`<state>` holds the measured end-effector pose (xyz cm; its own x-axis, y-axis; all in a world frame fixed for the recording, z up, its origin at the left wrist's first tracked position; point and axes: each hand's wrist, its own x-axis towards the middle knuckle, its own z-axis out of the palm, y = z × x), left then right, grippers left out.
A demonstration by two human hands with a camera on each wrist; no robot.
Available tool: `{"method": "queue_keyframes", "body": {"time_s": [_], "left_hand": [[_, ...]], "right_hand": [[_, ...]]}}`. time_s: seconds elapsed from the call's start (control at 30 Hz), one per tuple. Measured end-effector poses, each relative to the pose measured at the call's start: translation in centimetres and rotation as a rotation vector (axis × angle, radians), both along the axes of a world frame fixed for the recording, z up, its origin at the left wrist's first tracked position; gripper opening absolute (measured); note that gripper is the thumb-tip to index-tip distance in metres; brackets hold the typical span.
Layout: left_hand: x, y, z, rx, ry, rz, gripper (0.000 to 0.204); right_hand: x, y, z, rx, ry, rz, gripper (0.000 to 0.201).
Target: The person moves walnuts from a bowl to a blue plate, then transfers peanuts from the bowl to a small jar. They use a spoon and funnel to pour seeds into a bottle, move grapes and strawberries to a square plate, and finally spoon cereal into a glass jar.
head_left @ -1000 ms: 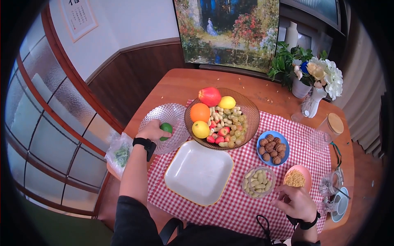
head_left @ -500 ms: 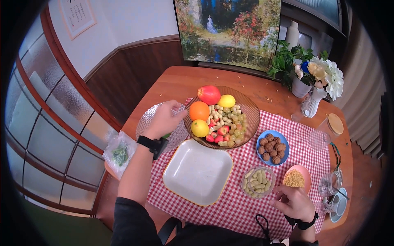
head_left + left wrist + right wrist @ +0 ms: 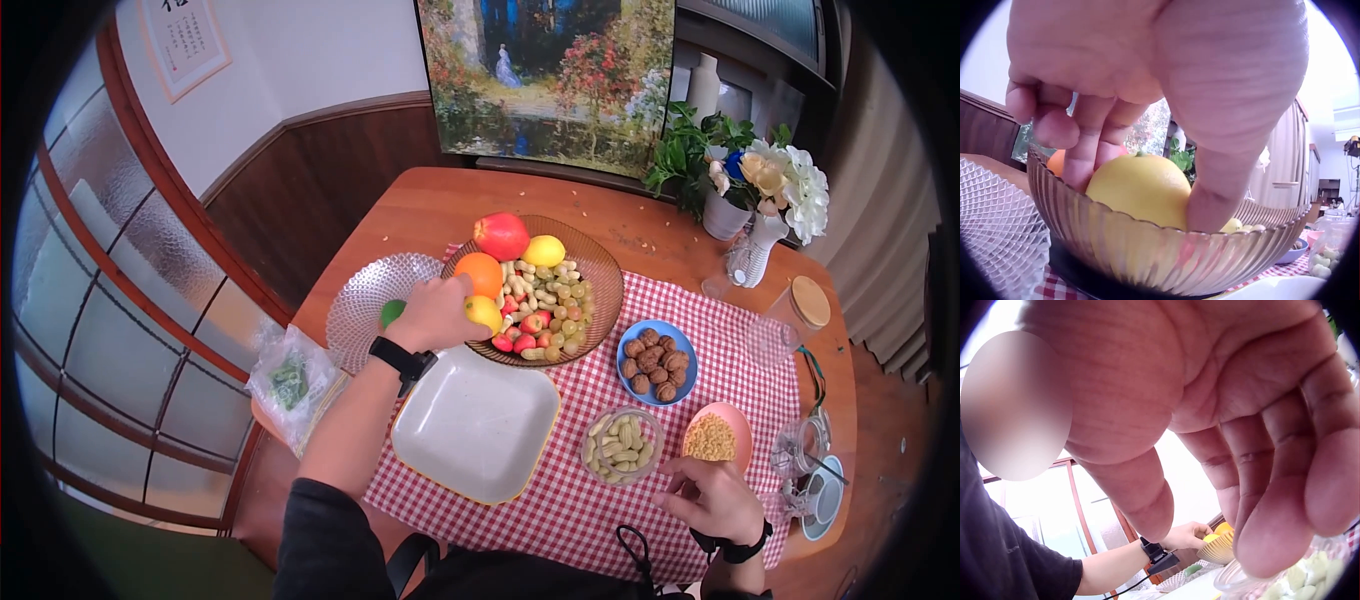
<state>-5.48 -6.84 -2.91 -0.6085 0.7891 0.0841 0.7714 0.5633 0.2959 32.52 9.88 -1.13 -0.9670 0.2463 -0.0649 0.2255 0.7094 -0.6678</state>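
Note:
In the brown glass bowl (image 3: 604, 295), my left hand (image 3: 436, 315) holds a yellow fruit (image 3: 484, 314). The left wrist view shows the thumb and fingers of the hand (image 3: 1166, 69) on either side of the fruit (image 3: 1138, 187), just behind the bowl's wall (image 3: 1147, 256). Around it lie an orange (image 3: 478, 272), a red fruit (image 3: 501, 236), peanuts and grapes. A green fruit (image 3: 392, 313) sits in the clear patterned bowl (image 3: 352, 300). My right hand (image 3: 715, 497), loosely curled and empty, hovers by the pink plate (image 3: 739, 427) and the bowl of pale pods (image 3: 622, 450).
A white square dish (image 3: 480, 425) lies on the checked cloth (image 3: 450, 510). Walnuts fill a blue plate (image 3: 655, 362). Glass jars (image 3: 797, 447) stand at the right, flowers (image 3: 785, 185) at the back right, and a plastic bag (image 3: 292, 385) at the left edge.
My left hand let go of the green fruit in the clear bowl, rose, and moved right to take hold of the yellow fruit. The right hand has stayed nearly still.

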Motion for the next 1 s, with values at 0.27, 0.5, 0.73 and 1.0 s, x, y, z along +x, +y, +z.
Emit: {"method": "queue_keyframes", "body": {"time_s": [0.27, 0.5, 0.73, 1.0], "left_hand": [[-4.8, -7.6, 1.4, 0.388, -0.006, 0.198, 0.048], [-6.8, -13.5, -0.6, 0.15, -0.084, 0.541, 0.049], [-7.4, -14.3, -2.4, 0.023, -0.049, 0.533, 0.053], [-7.6, -13.3, -3.3, -0.031, -0.206, 0.467, 0.059]], "right_hand": [[0.2, 0.0, 0.3, -0.027, 0.025, 0.011, 0.033], [-0.4, -0.4, 0.3, -0.054, 0.004, 0.013, 0.033], [-0.2, -0.5, 0.7, -0.074, -0.006, -0.011, 0.033], [-0.1, -0.7, 0.6, -0.045, 0.006, -0.009, 0.033]]}}
